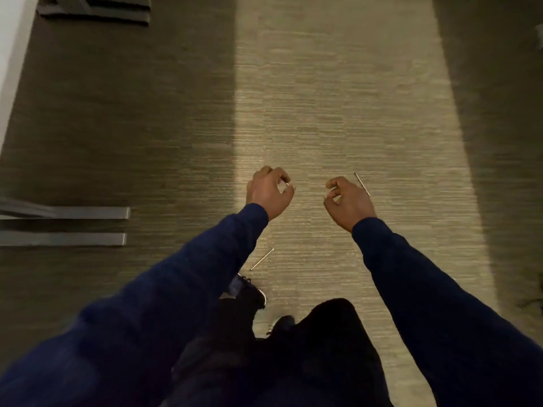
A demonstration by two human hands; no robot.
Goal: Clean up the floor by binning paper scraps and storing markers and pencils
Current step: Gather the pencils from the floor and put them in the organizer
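My left hand hangs over the lit strip of floor with its fingers curled. A thin pale sliver shows at its fingertips, and I cannot tell whether it is held. My right hand is level with it, fingers curled in, with nothing visible inside. A thin pencil lies slanted on the floor just beyond the right hand's outer edge. A second thin pencil lies on the floor under my left forearm, close to my left shoe. No paper scraps or markers show.
Grey metal furniture feet lie flat on the floor at the left, and more of them at the top left. A white wall edge runs down the far left. My dark trousers and shoes fill the bottom middle.
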